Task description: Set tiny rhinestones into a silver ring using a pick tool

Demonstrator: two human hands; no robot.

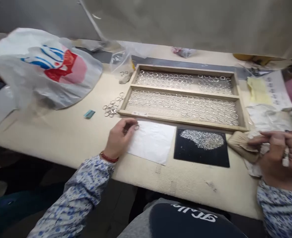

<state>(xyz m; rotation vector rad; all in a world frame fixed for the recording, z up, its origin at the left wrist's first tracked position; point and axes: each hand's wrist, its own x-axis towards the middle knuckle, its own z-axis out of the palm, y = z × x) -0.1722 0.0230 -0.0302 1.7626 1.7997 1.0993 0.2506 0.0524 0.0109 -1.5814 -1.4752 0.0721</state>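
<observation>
While the left hand point(120, 138) rests at the near-left corner of the flat white paper sheet point(153, 141), its fingers are curled shut in a pinch on a small silver metal ring point(136, 127) that lies right at the sheet's upper-left edge. To do this well, I judge the pinch should stay light and on the ring's rim, with the wrist anchored on the pale beige padded tabletop point(61, 138) — thin wire hoops slip easily.

Starting at the far left, a crinkly white plastic carrier bag with blue and red print point(47, 67) slumps on the table, glossy and soft. Nearer the middle lie a small teal rectangular piece point(89, 114) and a loose heap of silver rings point(112, 107), just beside the shallow two-compartment wooden tray point(183, 90). Both compartments hold rows of thin shiny rings laid close together (too blurred to count).

Right of the sheet, apart from it, sits a matte black square mat point(202, 158) carrying a glittering heap of tiny silver pieces point(202, 139) — granular, almost like sequins.

At the far right, the right hand point(278, 153) is closed around a crumpled whitish wrapping point(265, 150), fingers bent onto it; what else it grips I cannot tell.
</observation>
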